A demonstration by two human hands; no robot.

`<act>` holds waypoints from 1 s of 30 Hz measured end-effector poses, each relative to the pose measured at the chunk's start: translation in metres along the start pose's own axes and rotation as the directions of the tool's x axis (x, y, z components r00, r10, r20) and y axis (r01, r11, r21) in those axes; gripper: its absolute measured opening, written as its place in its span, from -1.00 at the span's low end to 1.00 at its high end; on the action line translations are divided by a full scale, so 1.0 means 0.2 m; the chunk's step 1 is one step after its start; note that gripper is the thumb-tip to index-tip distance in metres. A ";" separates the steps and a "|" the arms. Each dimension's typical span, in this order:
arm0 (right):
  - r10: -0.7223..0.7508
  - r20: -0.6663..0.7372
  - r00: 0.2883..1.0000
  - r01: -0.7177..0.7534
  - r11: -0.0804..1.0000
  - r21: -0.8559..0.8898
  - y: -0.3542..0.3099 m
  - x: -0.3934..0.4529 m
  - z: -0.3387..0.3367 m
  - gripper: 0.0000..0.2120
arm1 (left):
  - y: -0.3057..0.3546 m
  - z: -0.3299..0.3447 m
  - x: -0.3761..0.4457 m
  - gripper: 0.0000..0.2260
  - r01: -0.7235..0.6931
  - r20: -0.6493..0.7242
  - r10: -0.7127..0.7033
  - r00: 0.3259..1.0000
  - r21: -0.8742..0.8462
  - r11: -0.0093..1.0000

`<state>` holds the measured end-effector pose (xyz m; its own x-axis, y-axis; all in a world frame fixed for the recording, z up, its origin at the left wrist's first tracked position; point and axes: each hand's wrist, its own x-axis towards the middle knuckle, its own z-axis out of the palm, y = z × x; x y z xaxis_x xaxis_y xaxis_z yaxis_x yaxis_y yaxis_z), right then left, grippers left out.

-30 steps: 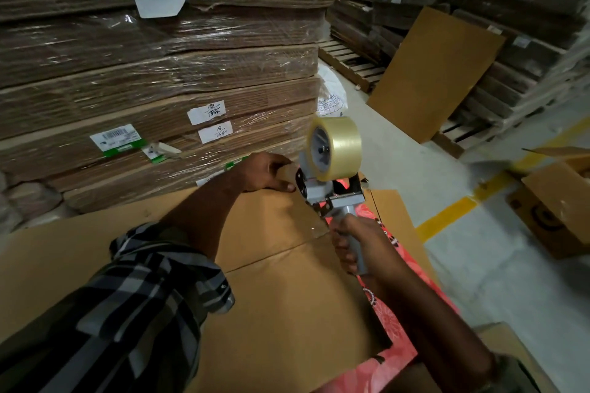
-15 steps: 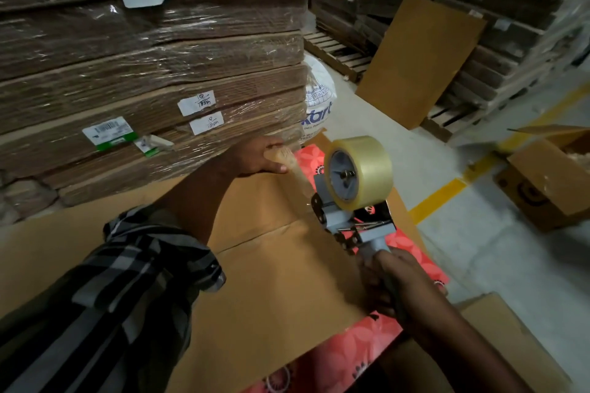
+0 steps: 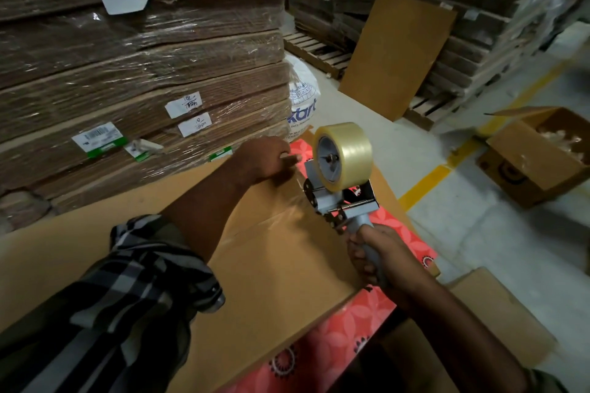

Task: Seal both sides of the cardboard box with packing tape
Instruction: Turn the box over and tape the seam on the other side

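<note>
A brown cardboard box point(image 3: 281, 277) lies in front of me with its two top flaps meeting at a seam. My left hand point(image 3: 265, 159) rests at the far end of that seam and presses the clear tape's end down onto the box. My right hand point(image 3: 380, 258) grips the grey handle of a tape dispenser point(image 3: 338, 198), which carries a roll of clear packing tape point(image 3: 344, 155). The dispenser's mouth sits on the seam, a short way toward me from my left hand. A glossy strip of tape stretches between them.
The box rests on a red patterned surface point(image 3: 338, 335). A tall wrapped stack of flat cardboard point(image 3: 143, 73) stands close behind. A white sack point(image 3: 301, 102), a leaning cardboard sheet point(image 3: 396, 54), pallets of stock point(image 3: 479, 25) and an open box point(image 3: 539, 156) stand on the grey floor at right.
My right hand has drawn the dispenser along the seam toward me, away from my left hand, and a strip of tape now lies between them. My left hand has stayed at the far end.
</note>
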<state>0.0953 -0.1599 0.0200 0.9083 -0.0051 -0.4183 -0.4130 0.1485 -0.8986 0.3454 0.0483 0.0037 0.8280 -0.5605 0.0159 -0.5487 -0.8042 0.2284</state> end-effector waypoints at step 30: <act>0.178 0.035 0.983 -0.182 0.968 0.171 0.23 -0.74 -0.36 -0.73 | -0.04 0.19 0.04 -0.28 0.029 0.045 -0.027 0.999 -0.064 0.998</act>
<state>-0.0639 -0.2243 0.0312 0.8218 0.0562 -0.5670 -0.5537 0.3137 -0.7714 0.3530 0.0429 -0.0350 0.8364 -0.5471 -0.0338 -0.5156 -0.8061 0.2903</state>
